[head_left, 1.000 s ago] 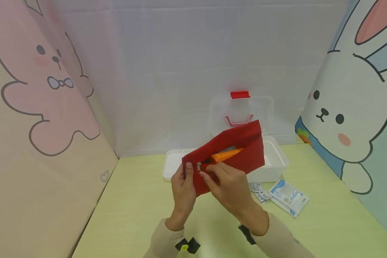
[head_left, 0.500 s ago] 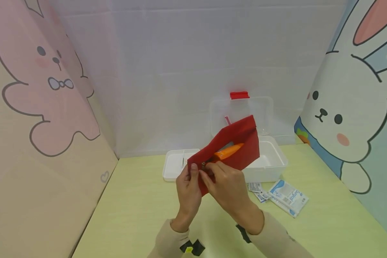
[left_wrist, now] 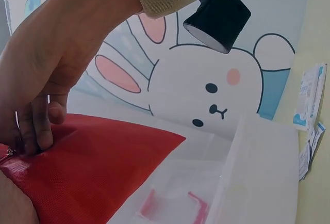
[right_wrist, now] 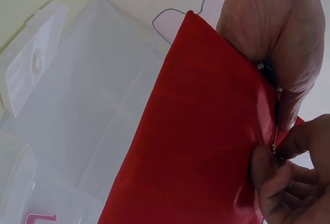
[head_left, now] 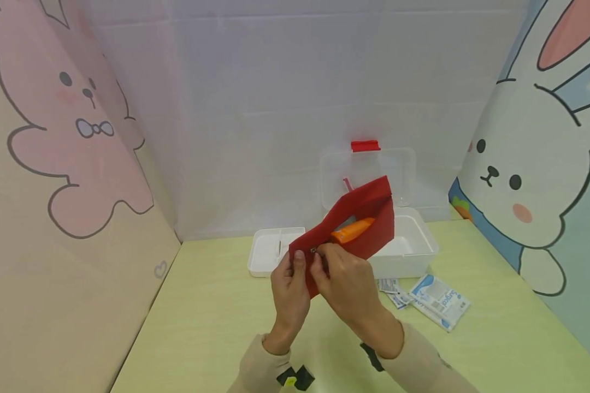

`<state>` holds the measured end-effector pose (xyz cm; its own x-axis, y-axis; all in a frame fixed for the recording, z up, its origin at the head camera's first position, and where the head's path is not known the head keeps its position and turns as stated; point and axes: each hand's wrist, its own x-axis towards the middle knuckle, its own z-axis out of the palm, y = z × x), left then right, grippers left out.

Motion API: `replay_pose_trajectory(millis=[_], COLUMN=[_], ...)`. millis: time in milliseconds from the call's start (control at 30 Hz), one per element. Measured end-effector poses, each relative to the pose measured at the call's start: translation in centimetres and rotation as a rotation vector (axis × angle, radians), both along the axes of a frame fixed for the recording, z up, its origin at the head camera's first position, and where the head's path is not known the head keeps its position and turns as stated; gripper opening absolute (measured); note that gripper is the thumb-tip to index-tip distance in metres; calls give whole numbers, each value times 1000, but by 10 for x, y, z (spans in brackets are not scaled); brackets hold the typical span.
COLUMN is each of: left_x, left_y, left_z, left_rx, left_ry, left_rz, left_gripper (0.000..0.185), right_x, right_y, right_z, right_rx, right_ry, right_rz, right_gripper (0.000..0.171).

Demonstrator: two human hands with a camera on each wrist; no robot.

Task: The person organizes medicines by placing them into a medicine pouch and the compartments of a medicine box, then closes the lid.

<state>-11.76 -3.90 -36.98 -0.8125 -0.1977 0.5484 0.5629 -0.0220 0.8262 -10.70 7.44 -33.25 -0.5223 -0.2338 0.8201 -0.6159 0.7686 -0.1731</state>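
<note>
Holding a red fabric zip pouch (head_left: 356, 224) above the desk (head_left: 216, 322), left hand (head_left: 289, 284) pinches its end, right hand (head_left: 346, 281) pinches the zipper pull (head_left: 313, 250).

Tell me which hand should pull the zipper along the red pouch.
Right hand: its fingertips already pinch the zipper pull. The left hand grips the red pouch at its end, likely steadying it.

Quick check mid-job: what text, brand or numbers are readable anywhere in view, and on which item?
"Supcol" or similar, blurred and uncertain: blue print on the large white-and-blue packet on the table.
Small sachets beside it: print too small to read.
Red pouch, white box: no text visible.
</note>
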Motion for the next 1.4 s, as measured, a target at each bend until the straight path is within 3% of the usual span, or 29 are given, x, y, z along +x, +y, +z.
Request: replay_pose_trajectory(millis=[733, 1000, 1233, 1400], left_x=[0, 0, -3, -5], left_y=[-2, -4, -12, -17], left_z=[0, -1, -4, -5], left_rx=[-19, -30, -43, -44], left_ry=[-4, -8, -16, -6], left_rz=[42, 51, 110, 93], left_gripper=[23, 22, 21, 22], right_x=[0, 0, -5, -7], right_y=[3, 7, 19, 24], right_z=[3, 4, 5, 7], right_rx=[-1, -2, -39, -41], right_ry=[87, 92, 112, 110], right_rz=[71, 78, 54, 44], right_gripper=[24, 26, 23, 21])
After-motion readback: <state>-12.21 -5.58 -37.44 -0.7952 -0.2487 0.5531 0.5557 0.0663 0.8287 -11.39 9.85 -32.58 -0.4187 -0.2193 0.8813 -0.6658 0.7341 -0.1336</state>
